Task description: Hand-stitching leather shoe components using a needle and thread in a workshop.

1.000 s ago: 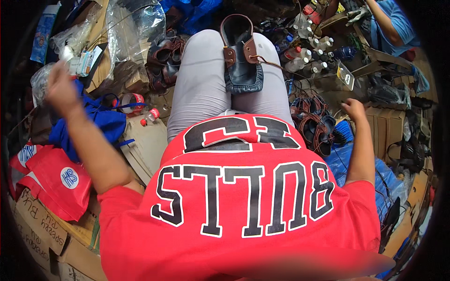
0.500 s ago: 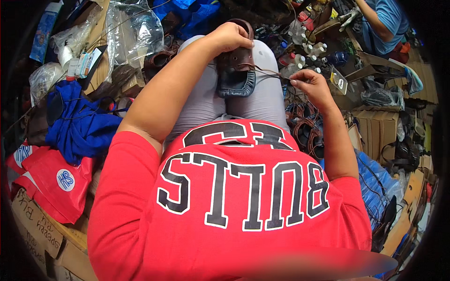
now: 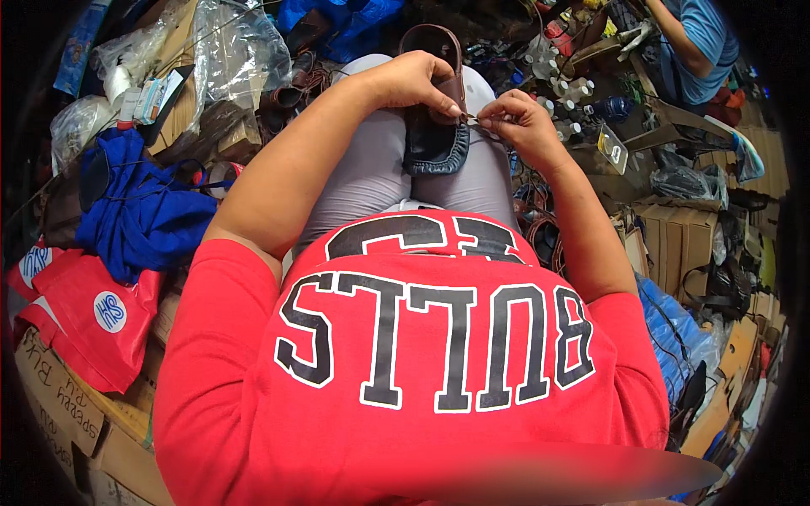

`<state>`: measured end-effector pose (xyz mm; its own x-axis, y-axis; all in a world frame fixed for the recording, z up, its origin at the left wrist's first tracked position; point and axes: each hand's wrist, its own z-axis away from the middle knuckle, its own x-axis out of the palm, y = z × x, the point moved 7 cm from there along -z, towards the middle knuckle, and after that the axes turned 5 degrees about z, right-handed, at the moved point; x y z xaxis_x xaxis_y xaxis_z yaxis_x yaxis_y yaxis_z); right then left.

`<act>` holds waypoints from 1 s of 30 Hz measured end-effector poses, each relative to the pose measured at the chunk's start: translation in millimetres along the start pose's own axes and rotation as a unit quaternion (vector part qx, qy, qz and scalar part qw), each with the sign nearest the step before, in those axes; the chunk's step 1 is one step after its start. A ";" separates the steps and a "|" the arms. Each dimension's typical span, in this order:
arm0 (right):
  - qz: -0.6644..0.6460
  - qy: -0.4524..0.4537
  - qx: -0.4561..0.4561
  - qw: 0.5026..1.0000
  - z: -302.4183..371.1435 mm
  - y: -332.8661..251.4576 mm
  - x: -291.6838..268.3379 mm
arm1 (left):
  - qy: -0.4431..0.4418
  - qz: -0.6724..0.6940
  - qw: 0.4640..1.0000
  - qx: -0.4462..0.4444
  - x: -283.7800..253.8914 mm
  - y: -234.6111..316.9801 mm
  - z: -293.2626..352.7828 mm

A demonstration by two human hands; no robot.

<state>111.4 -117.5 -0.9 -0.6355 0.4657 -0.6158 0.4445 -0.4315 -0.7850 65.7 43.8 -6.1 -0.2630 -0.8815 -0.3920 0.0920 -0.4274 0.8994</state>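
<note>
A dark leather moccasin-style shoe [image 3: 436,153] rests on my lap, its gathered black toe toward me and its brown heel end away from me. My left hand [image 3: 418,80] reaches across the shoe, thumb and fingers closed at its right side by the lace holes. Pinched in the closed fingertips of my right hand [image 3: 521,122] is a thin brown lace [image 3: 472,119], right beside my left thumb. The two hands nearly meet at the shoe's edge. My left hand hides part of the shoe's upper.
Brown shoes [image 3: 544,228] lie by my right leg. Several plastic bottles [image 3: 574,88] stand ahead on the right, near another person's arm [image 3: 679,38]. Blue cloth [image 3: 139,207] and a red bag [image 3: 101,312] are at left, a cardboard box [image 3: 679,240] at right.
My right hand has come inward and up to the shoe, and the stretched lace is now short between the hands. My left hand has slid down toward the lace holes.
</note>
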 end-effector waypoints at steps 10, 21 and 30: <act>0.018 -0.037 -0.034 0.999 -2.8 -4.1 -0.2 | -0.053 0.093 0.994 0.014 2.0 -1.4 9.6; -0.042 -0.032 -0.042 0.998 -2.9 -3.1 13.0 | 0.004 0.005 0.996 0.090 6.8 2.2 5.8; 0.097 0.087 -0.138 0.982 22.3 -29.5 11.5 | 0.000 0.051 0.998 0.030 10.1 -3.6 5.2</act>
<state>76.9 -116.6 16.6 -0.4151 0.5313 -0.7385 0.7158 -0.3102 -0.6256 57.8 37.4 -12.3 -0.2560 -0.9195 -0.2984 0.0607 -0.3234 0.9443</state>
